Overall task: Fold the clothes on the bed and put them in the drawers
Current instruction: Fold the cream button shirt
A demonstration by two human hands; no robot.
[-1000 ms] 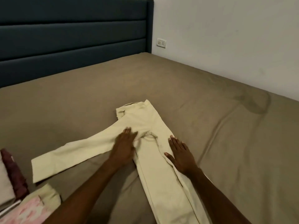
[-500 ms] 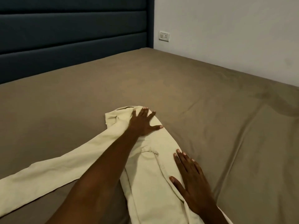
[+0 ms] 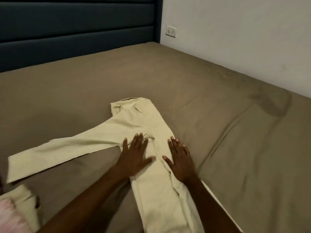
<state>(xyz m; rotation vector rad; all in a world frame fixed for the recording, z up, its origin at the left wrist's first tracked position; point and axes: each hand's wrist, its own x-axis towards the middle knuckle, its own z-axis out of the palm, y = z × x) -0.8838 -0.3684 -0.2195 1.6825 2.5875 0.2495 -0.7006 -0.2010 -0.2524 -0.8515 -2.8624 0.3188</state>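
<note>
Two hands lie flat on a pair of cream trousers [image 3: 156,125] spread on the brown bed sheet [image 3: 218,132]. Left hand [image 3: 134,155] presses its straight, spread fingers near the crotch, where one leg branches off to the left across the bed. Right hand [image 3: 180,161] rests just beside it, fingers straight and together, on the other leg, which runs toward the camera. Waistband points toward the dark blue headboard [image 3: 75,31]. More clothes [image 3: 18,211], cream and pink, sit at the lower left corner. A wall socket [image 3: 171,31] is on the white wall
</note>
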